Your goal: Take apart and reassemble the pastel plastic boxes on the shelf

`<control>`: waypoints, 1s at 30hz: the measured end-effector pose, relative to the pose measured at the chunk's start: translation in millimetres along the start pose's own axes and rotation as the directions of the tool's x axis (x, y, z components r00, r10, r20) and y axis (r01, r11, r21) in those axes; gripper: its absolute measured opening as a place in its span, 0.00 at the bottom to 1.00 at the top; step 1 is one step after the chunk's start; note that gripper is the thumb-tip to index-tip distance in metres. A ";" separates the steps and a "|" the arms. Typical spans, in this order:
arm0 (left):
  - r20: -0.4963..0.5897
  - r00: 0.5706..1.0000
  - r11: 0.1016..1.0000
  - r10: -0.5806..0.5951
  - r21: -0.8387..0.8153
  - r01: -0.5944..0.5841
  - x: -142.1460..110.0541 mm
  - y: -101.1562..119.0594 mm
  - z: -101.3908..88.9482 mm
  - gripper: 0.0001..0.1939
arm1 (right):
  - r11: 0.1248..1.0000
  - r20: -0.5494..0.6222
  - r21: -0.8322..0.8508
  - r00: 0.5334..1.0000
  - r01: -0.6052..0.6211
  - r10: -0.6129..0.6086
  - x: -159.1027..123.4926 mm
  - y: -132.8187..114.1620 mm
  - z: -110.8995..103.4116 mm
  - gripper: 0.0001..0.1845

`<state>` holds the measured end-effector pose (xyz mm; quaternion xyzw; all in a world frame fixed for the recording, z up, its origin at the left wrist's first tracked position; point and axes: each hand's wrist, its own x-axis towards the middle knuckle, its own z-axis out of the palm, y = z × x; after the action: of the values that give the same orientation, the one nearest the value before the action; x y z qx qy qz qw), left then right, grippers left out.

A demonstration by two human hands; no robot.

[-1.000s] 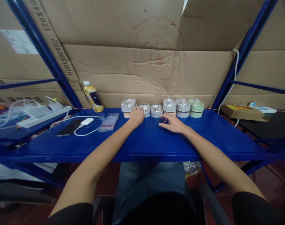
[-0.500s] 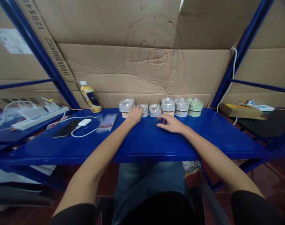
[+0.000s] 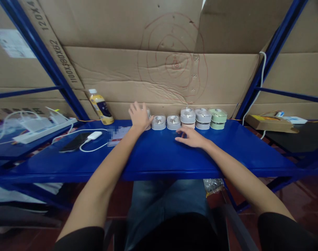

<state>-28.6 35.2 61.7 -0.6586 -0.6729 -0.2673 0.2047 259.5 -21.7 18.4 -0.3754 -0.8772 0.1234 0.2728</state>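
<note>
Compared with 0.5 s ago, the left hand [image 3: 139,116] has left the near side of the single grey case [image 3: 158,122] and moved toward 10 o'clock, where it now hides most of the leftmost stack [image 3: 149,114]. That grey case now shows whole; the right hand [image 3: 189,137] has barely shifted.

The leftmost stack is on the blue tabletop [image 3: 159,157] at 11 o'clock from the seat, beginning a row that ends at 1 o'clock with a green stack [image 3: 218,119]. A yellow bottle [image 3: 103,109] stands between 10 and 11 o'clock, and a dark phone [image 3: 74,143] lies at 10 o'clock. Behind, a cardboard wall [image 3: 109,69] bears red rings.

The left fingers are spread and pointing to 12 o'clock; I cannot tell whether they grasp the stack. The right hand, at 1 o'clock, is loosely curled around nothing, near a middle stack [image 3: 187,116].
</note>
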 end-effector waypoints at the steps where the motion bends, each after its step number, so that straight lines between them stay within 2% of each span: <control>1: 0.015 0.996 0.996 -0.089 -0.003 0.089 2.7 -4.8 0.2 0.43 | 1.000 0.002 -0.001 1.000 -0.003 0.003 0.0 -0.5 -0.1 0.20; 3: 0.099 0.971 0.975 -0.216 -0.026 0.220 6.5 -12.7 4.2 0.46 | 1.000 0.006 -0.003 1.000 -0.008 0.008 0.0 -0.9 -0.6 0.21; 6: 0.192 0.949 0.957 -0.251 -0.096 0.273 7.4 -19.6 11.2 0.42 | 1.000 -0.006 -0.005 1.000 -0.008 0.008 -0.3 0.7 -1.4 0.20; 8: 0.154 0.958 0.955 -0.240 -0.137 0.261 5.0 -20.9 9.8 0.38 | 1.000 -0.015 0.004 1.000 0.000 0.000 -0.2 2.8 -1.3 0.19; 11: 0.014 0.974 0.954 -0.226 -0.200 0.224 -3.6 -18.2 -6.5 0.37 | 1.000 -0.070 0.013 0.998 0.007 -0.006 0.5 4.1 -0.7 0.18; 13: -0.065 0.987 0.956 -0.150 -0.265 0.127 -14.0 -13.2 -23.1 0.38 | 1.000 -0.178 0.007 0.984 0.018 -0.016 0.8 2.0 -1.6 0.21; 15: -0.062 0.995 0.927 0.076 -0.362 -0.094 -28.8 -6.0 -37.6 0.38 | 0.999 -0.298 0.005 0.954 0.038 -0.035 0.3 -2.4 -4.3 0.29; 16: -0.041 0.974 0.877 0.224 -0.428 -0.220 -37.5 -1.9 -42.3 0.38 | 0.999 -0.334 0.003 0.941 0.052 -0.048 -0.4 -5.1 -6.3 0.35; 17: 0.000 0.928 0.804 0.373 -0.499 -0.323 -46.7 2.5 -45.0 0.38 | 0.998 -0.344 -0.005 0.937 0.070 -0.067 -1.4 -7.8 -8.3 0.42; 18: 0.038 0.875 0.729 0.483 -0.571 -0.378 -55.8 7.0 -45.4 0.41 | 0.996 -0.328 -0.016 0.940 0.091 -0.092 -2.6 -10.3 -10.0 0.49; 20: 0.085 0.795 0.604 0.600 -0.700 -0.380 -72.2 15.6 -40.7 0.47 | 0.990 -0.229 -0.035 0.963 0.139 -0.143 -5.2 -14.3 -11.6 0.62; 22: 0.096 0.750 0.517 0.655 -0.780 -0.352 -83.8 22.6 -32.1 0.51 | 0.986 -0.101 -0.010 0.981 0.165 -0.165 -7.2 -17.0 -9.8 0.67; 24: 0.087 0.739 0.469 0.669 -0.821 -0.327 -90.1 26.4 -23.8 0.53 | 0.986 -0.006 0.048 0.987 0.160 -0.160 -7.9 -18.9 -6.0 0.66; 26: 0.095 0.741 0.452 0.665 -0.841 -0.297 -92.7 26.1 -18.0 0.54 | 0.986 0.029 0.085 0.989 0.142 -0.144 -7.3 -19.5 -3.3 0.61; 30: 0.161 0.749 0.484 0.642 -0.843 -0.234 -93.8 18.0 -12.1 0.59 | 0.992 -0.041 0.092 0.995 0.090 -0.086 -6.0 -10.8 -11.5 0.51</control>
<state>-7.0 -45.4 13.8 -0.8753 -0.3159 -0.3040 -0.2038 263.1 -33.3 30.1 -0.3255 -0.8809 0.1453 0.3114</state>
